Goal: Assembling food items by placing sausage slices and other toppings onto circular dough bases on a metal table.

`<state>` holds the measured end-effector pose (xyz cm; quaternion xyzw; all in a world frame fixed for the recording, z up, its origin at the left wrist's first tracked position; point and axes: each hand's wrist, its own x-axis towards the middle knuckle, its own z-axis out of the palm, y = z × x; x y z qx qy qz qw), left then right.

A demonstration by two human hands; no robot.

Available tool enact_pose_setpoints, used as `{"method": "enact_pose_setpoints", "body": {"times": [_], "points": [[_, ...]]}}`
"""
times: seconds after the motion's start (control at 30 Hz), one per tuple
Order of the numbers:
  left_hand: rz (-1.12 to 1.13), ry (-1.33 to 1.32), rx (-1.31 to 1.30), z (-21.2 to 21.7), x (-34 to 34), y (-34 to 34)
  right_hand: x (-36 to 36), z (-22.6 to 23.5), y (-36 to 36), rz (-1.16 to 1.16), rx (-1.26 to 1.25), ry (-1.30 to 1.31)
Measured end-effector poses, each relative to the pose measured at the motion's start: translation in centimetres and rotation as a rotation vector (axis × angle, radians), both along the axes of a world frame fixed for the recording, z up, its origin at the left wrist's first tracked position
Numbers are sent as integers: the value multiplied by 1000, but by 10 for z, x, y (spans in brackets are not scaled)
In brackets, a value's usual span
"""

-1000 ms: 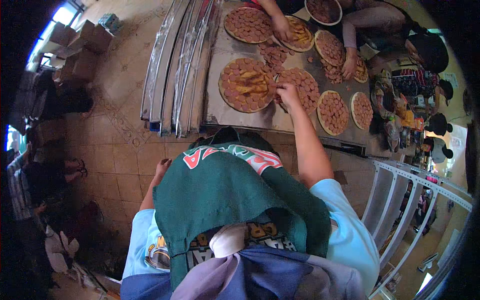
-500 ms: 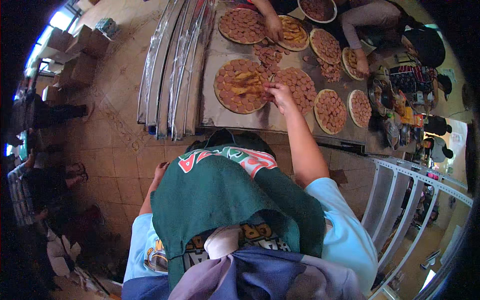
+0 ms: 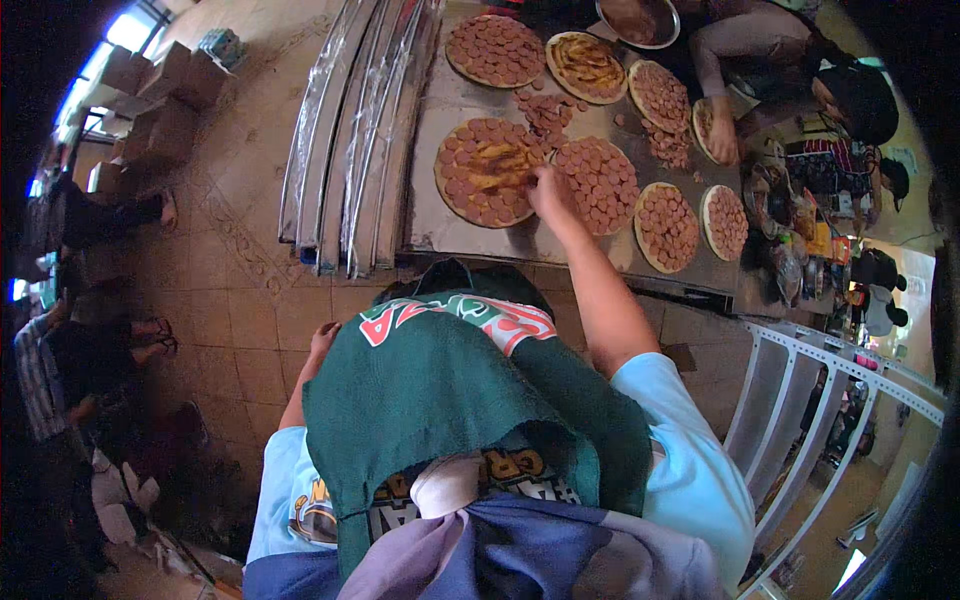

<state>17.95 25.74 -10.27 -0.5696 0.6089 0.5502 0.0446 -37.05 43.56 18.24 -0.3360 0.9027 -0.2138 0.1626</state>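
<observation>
My right hand [image 3: 553, 200] reaches over the table to the right edge of a pizza [image 3: 487, 172]. Its fingers are pinched together, and what they hold, if anything, is hidden. Round sausage slices ring that pizza, while yellow-brown sauce shows bare across its middle. Just right of my hand lies a second pizza [image 3: 597, 185], covered in slices. Beyond them is a loose pile of sausage slices [image 3: 548, 113] on the metal tabletop [image 3: 440, 238]. Down by my side, my left hand [image 3: 325, 338] is partly behind the green apron [image 3: 430, 390]; its fingers are too hidden to read.
More topped pizzas [image 3: 495, 50] stand around, one with sauce [image 3: 588, 68] mostly bare. A metal bowl [image 3: 640, 20] sits at the far side. A co-worker's hand [image 3: 722, 140] is over another pizza. Plastic-wrapped metal panels [image 3: 365, 140] line the table's left; a white rack [image 3: 800, 390] stands right.
My right hand has shifted slightly down along the pizza's right edge, its fingers more closed. The other person's hand at the far sauced pizza has withdrawn from view.
</observation>
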Motion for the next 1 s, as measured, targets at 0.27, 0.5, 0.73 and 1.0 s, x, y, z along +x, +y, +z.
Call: {"method": "enact_pose_setpoints", "body": {"times": [0.27,0.5,0.73,1.0], "points": [[3,20,59,0,6,-2,-22,-5,2,-14,-46,-27],[-36,17,44,11,2,-6,-61,-21,0,-62,-91,-23],[5,75,81,11,-1,-5,-41,-3,-16,75,148,70],[42,82,62,4,8,-5,-58,7,-8,-59,-168,21]]}}
